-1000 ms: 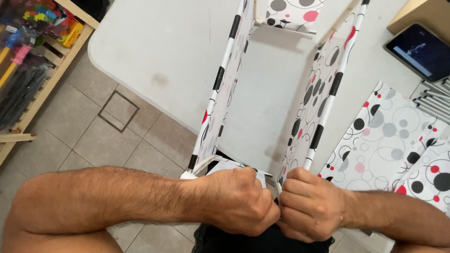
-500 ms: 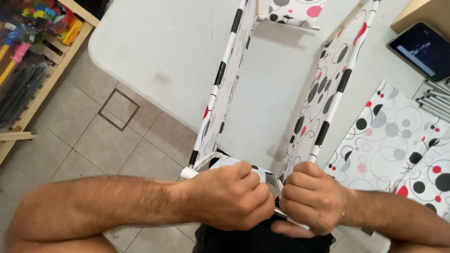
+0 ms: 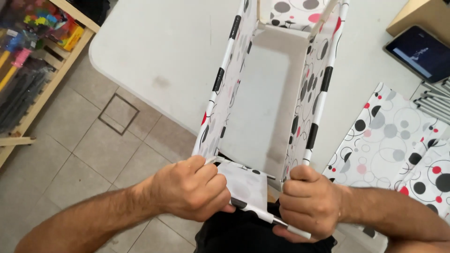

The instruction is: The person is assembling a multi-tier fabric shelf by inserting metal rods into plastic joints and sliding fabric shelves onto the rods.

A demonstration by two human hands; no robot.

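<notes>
Left hand [image 3: 190, 189] grip closed on spotted fabric box [image 3: 272, 89] corner, right hand [image 3: 309, 206] seemingly clenching its white rod [image 3: 269, 216]

A white desk [image 3: 159, 51] with a rounded corner stands on a floor [image 3: 93, 154] of pale grey tiles with a square inset cover [image 3: 118, 113], beside a light wooden shelf [image 3: 44, 89] crowded with colourful items, in soft even light.
</notes>
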